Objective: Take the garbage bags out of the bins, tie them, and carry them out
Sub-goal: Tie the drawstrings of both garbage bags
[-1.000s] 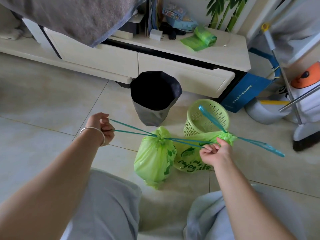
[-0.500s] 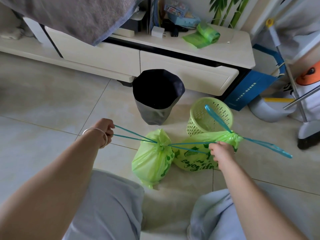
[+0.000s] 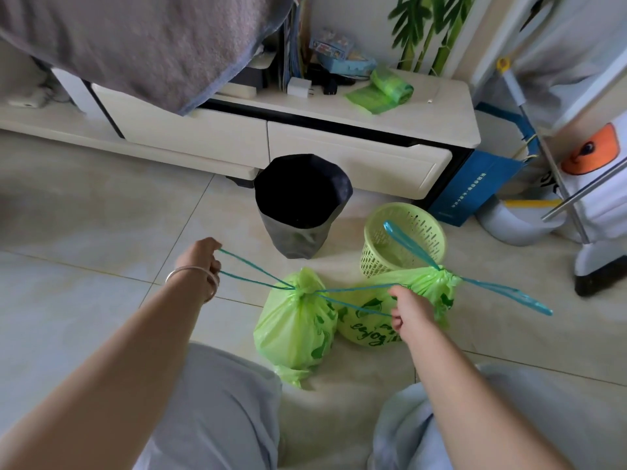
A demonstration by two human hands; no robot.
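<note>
Two light green garbage bags lie on the tiled floor. The near bag (image 3: 295, 330) has its neck cinched by a teal drawstring (image 3: 258, 281). My left hand (image 3: 200, 257) grips the drawstring's left loop, stretched taut. My right hand (image 3: 409, 312) grips the right loop, in front of the second bag (image 3: 369, 320), which has green print. That second bag's neck is closed, and its own teal drawstring loops (image 3: 509, 293) stick out loose. Behind stand a dark bin (image 3: 298, 232) and a green mesh basket (image 3: 407, 239), neither with a bag in it.
A low cream cabinet (image 3: 339, 157) runs behind the bins, with a roll of green bags (image 3: 390, 86) on top. A blue box (image 3: 468, 184) and a white appliance (image 3: 597, 205) stand at right. A grey cloth (image 3: 135, 45) hangs at upper left. My knees fill the bottom.
My hands have pulled slightly farther apart, the drawstring stays taut, and the near bag's neck looks tighter. The view has shifted a little.
</note>
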